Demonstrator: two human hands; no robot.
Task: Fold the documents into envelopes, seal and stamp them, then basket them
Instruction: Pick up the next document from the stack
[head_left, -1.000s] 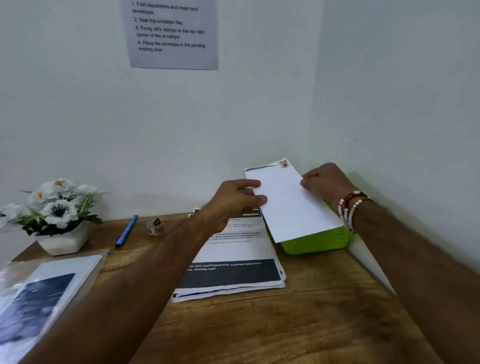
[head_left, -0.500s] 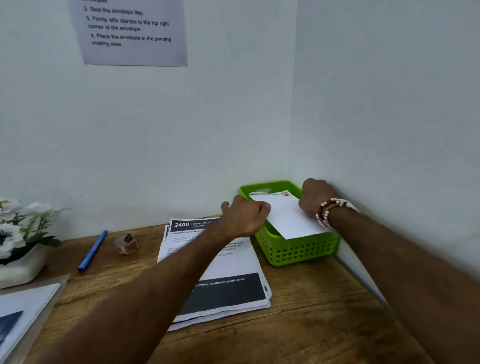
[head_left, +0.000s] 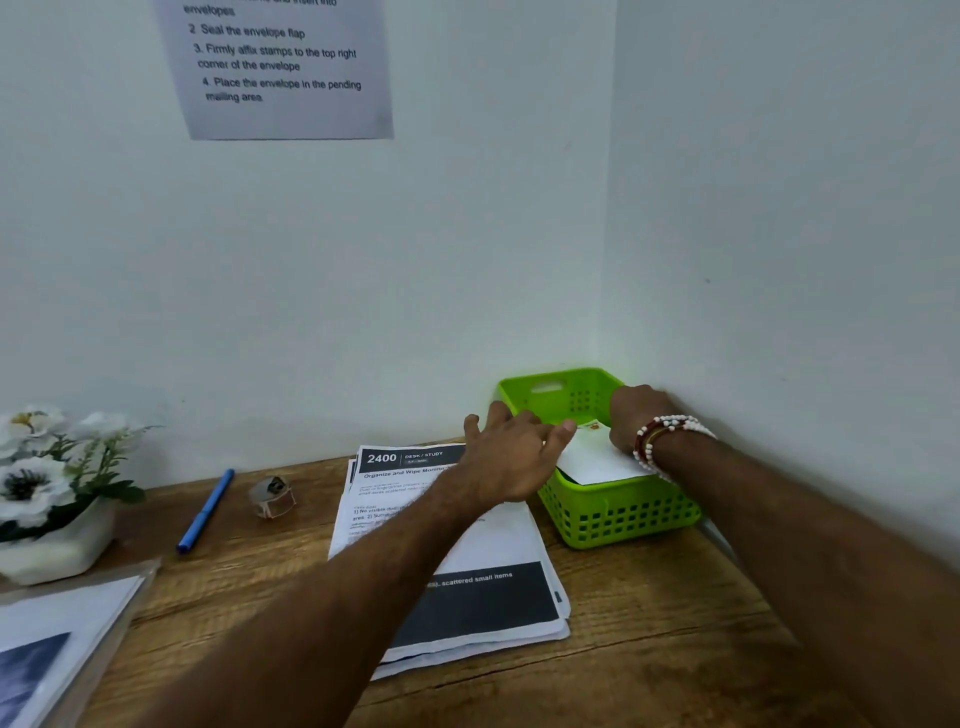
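Note:
A white envelope (head_left: 597, 460) with a small stamp (head_left: 594, 427) at its far corner lies inside the green basket (head_left: 618, 517) in the desk's back right corner. My left hand (head_left: 511, 457) hovers over the basket's left rim with fingers spread, its fingertip at the envelope's left edge. My right hand (head_left: 636, 415), beaded bracelets on the wrist, reaches into the basket with fingers curled down on the envelope's right edge; the fingertips are hidden. A stack of printed documents (head_left: 488, 540) lies on the desk just left of the basket, under my left forearm.
A blue pen (head_left: 205, 512) and a small tape roll (head_left: 272, 496) lie left of the documents. A white flower pot (head_left: 52, 493) stands at the far left, with a plastic folder (head_left: 57, 639) in front. An instruction sheet (head_left: 280, 67) hangs on the wall. Walls close the basket's back and right.
Both hands lowered the envelope from above the basket down into it. My left hand let go and spread its fingers; my right hand stays at the envelope's right edge.

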